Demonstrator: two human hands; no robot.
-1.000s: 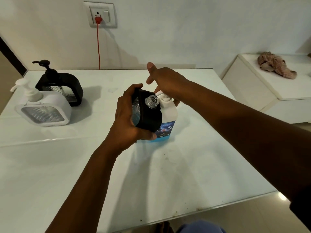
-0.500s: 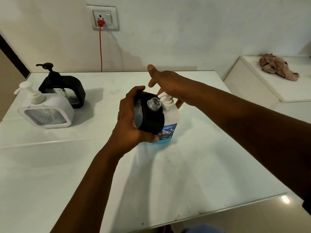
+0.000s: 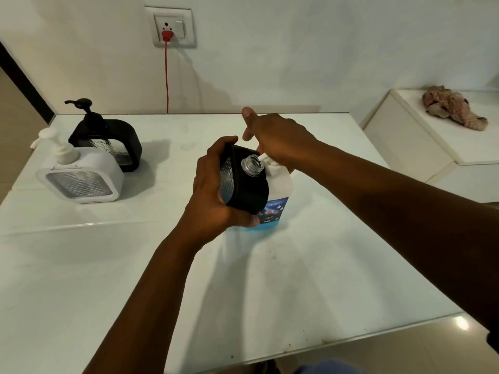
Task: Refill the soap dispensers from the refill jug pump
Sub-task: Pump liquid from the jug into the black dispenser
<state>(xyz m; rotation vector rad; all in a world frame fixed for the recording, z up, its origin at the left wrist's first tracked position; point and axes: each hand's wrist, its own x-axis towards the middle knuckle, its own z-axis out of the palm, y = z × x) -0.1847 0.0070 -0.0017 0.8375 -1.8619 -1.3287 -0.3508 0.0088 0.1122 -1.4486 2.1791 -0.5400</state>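
The left hand [image 3: 213, 195] gripped the tilted open dispenser [image 3: 247, 184], its neck best kept under the spout while the right hand [image 3: 280, 139], fingers loosely spread, pressed the jug pump [image 3: 270, 161].

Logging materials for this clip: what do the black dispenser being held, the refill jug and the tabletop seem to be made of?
Black square soap dispenser held in the left hand: matte black casing, probably plastic, with a clear ribbed window and clear threaded neck, plastic or glass. White refill jug: opaque, slightly glossy plastic with a printed blue label. White tabletop: smooth and glossy, reflecting light; stone or laminate, unclear.
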